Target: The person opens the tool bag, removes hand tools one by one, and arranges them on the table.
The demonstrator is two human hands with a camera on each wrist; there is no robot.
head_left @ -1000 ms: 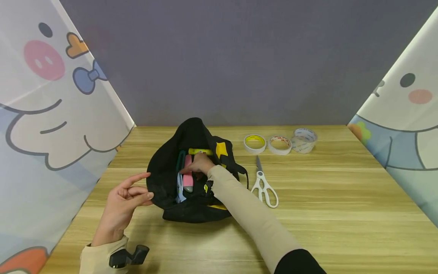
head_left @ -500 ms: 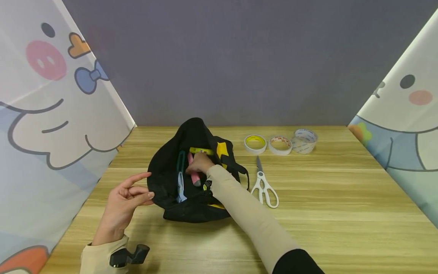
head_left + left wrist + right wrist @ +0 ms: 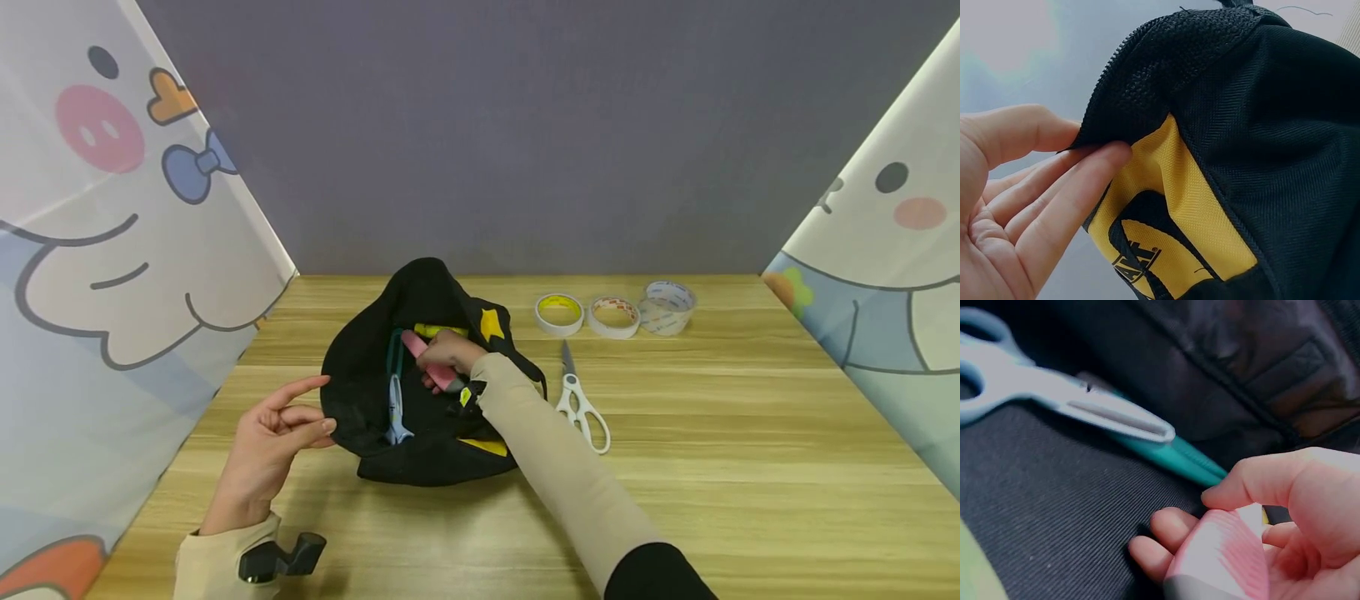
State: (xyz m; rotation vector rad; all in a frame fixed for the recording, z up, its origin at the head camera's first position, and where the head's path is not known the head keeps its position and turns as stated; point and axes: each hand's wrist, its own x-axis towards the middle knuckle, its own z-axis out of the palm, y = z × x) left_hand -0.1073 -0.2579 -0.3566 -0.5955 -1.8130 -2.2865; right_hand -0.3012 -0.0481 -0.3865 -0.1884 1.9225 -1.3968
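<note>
A black bag [image 3: 352, 408] with yellow patches lies on the table, its mouth spread wide. My left hand [image 3: 273, 437] pinches the zippered rim on the left side, as the left wrist view shows of the bag [image 3: 1272, 131]. Inside, my right hand [image 3: 448, 352] grips a pink tool [image 3: 417, 344] with a ribbed grip and a grey end [image 3: 1222, 556]. Light blue scissors [image 3: 1041, 384] lie in the bag along its left side, over a slim green tool [image 3: 1175, 459]. A yellow tube-like item [image 3: 429, 330] sits at the back, partly covered by the right hand.
White-handled scissors [image 3: 576, 408] lie on the table right of the bag. Behind them are two rolls of tape, one with a yellow core [image 3: 558, 327] and one with a red-printed core [image 3: 613, 331], beside a clear tape roll [image 3: 663, 319]. A grey panel [image 3: 480, 142] stands behind.
The pink tool has turned from nearly upright in the view to a slant, grey end toward the right, and shifted right within the right hand. My left hand stays at the rim.
</note>
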